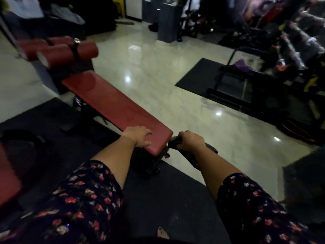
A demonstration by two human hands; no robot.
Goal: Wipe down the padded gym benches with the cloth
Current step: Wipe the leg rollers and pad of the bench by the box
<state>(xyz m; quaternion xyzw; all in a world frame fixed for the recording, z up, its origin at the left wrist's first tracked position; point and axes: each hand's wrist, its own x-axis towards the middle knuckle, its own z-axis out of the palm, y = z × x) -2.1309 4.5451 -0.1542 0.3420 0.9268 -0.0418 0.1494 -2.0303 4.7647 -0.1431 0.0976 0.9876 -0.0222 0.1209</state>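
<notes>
A long red padded bench (112,103) slopes from the upper left down to its near end in the middle of the head view. My left hand (138,136) rests on that near end with fingers spread over the pad. Just off the bench's right corner, my right hand (190,140) grips a dark cloth (186,154) that hangs down below the fist. Red roller pads (58,50) sit at the bench's far end.
Black rubber mats (154,199) lie under the bench and me; glossy pale tile floor (167,95) spreads to the right. A treadmill (246,85) on a mat and dumbbell racks (299,41) stand at the right. Another red pad (7,173) shows at the left edge.
</notes>
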